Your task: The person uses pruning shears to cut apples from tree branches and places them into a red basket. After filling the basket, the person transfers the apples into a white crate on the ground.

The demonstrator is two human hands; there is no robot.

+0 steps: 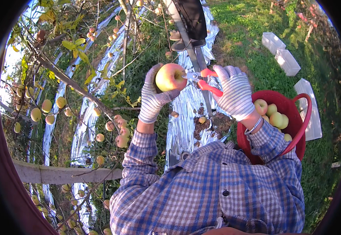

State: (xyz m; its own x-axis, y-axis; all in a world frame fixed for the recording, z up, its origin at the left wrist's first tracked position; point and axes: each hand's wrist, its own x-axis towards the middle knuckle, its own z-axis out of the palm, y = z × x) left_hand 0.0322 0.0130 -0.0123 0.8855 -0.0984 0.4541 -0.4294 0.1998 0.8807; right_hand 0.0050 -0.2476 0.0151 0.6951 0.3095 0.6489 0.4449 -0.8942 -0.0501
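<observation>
My left hand, in a striped knit glove, is closed around a yellow-pink apple with its stem hollow turned to the right. My right hand, gloved alike, grips small pruning snips by their red handles. The blade tips meet the apple's stem hollow; whether they are closed on the stem cannot be told. Below my right forearm, a red bucket with a raised handle holds several pale yellow-green apples.
Apple branches with several fruits spread on the left. Silvery reflective film lies on the ground. Another person's shoes rest by a metal ladder. Translucent crates stand on the grass. A concrete post crosses lower left.
</observation>
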